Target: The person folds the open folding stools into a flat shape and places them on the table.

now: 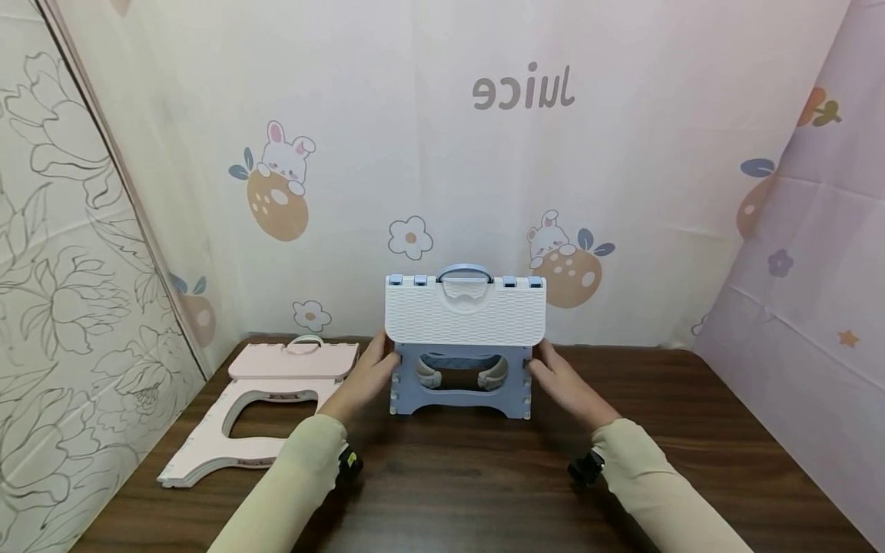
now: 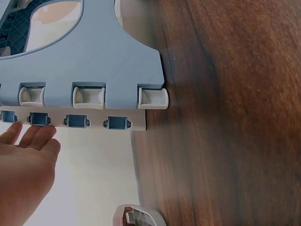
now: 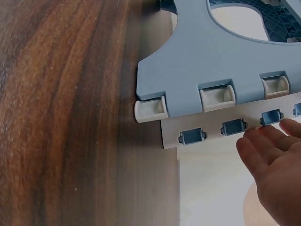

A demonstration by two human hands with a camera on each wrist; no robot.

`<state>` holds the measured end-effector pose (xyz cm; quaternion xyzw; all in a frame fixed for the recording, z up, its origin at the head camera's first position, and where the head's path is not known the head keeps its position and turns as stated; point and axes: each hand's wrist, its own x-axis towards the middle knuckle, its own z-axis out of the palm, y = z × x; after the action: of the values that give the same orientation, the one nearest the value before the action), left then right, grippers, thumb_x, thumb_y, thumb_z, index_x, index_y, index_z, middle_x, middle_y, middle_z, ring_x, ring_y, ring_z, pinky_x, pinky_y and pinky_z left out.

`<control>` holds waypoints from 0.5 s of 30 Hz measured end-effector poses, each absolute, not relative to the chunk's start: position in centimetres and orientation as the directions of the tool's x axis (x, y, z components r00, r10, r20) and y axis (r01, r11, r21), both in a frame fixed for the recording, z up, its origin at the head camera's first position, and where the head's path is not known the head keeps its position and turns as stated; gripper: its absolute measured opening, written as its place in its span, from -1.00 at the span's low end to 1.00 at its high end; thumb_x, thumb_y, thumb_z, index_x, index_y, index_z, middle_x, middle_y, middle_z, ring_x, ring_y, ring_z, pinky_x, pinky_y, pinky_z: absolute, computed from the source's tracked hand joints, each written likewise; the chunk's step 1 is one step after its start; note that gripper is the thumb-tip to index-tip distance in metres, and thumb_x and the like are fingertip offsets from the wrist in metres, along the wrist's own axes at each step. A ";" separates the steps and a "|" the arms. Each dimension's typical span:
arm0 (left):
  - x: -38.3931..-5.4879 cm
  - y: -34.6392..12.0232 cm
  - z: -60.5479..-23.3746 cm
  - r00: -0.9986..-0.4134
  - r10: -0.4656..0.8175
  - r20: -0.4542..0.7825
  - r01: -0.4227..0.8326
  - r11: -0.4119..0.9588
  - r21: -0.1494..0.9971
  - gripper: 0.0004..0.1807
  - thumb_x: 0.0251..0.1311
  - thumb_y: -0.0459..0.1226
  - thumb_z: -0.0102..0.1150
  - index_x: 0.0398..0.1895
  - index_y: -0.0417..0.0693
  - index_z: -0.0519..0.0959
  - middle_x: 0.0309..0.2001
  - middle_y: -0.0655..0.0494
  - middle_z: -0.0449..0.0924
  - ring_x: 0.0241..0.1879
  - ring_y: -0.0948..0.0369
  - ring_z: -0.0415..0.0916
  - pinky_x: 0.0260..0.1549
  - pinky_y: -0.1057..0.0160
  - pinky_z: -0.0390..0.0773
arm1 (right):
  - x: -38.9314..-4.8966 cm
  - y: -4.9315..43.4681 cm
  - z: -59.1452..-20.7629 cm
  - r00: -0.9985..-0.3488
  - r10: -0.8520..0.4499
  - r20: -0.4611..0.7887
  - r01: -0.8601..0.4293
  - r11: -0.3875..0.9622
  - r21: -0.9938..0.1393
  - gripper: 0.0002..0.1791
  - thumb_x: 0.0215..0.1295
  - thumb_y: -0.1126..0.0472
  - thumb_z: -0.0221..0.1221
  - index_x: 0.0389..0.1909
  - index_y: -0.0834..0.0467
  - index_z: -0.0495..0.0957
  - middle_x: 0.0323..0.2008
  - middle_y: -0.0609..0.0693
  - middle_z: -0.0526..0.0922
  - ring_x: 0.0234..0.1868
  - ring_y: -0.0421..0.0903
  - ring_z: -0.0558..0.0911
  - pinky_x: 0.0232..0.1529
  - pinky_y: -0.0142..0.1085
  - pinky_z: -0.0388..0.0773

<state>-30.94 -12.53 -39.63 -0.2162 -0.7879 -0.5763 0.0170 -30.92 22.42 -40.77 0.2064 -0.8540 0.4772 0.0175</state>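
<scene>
A blue and white folding step stool [image 1: 465, 311] stands upright on the wooden table, its white textured top tilted toward me above a blue leg panel [image 1: 463, 403]. A blue carry handle [image 1: 465, 269] sticks up at its upper edge. My left hand [image 1: 366, 372] touches the stool's left side; in the left wrist view its fingertips [image 2: 42, 134] lie along the hinged side edge. On the opposite side my right hand [image 1: 563, 380] touches the matching edge, with fairly straight fingers [image 3: 263, 141] in the right wrist view. Parts of both hands behind the stool are hidden.
A pink folding stool [image 1: 276, 361] lies flat on the dark wooden table [image 1: 470, 484], left of the blue one and partly behind my left arm. A printed curtain [image 1: 429, 153] hangs close behind the table, with more fabric along both sides.
</scene>
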 end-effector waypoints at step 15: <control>-31.6 -12.3 -40.5 -0.924 0.249 0.290 0.346 0.224 0.911 -0.42 0.38 -0.38 -0.15 0.43 -0.34 0.10 0.34 -0.26 0.27 0.31 -0.07 0.27 0.24 -0.09 0.30 | -30.7 22.6 -40.4 -0.921 -0.312 0.235 -0.366 0.481 -0.796 -0.28 0.55 0.12 -0.08 0.55 0.27 -0.16 0.43 0.36 0.15 0.34 0.24 0.30 0.19 0.13 0.35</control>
<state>-31.64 -12.35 -40.48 -0.1902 -0.7812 -0.5932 0.0410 -30.72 22.63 -40.40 0.1972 -0.8602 0.4694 0.0290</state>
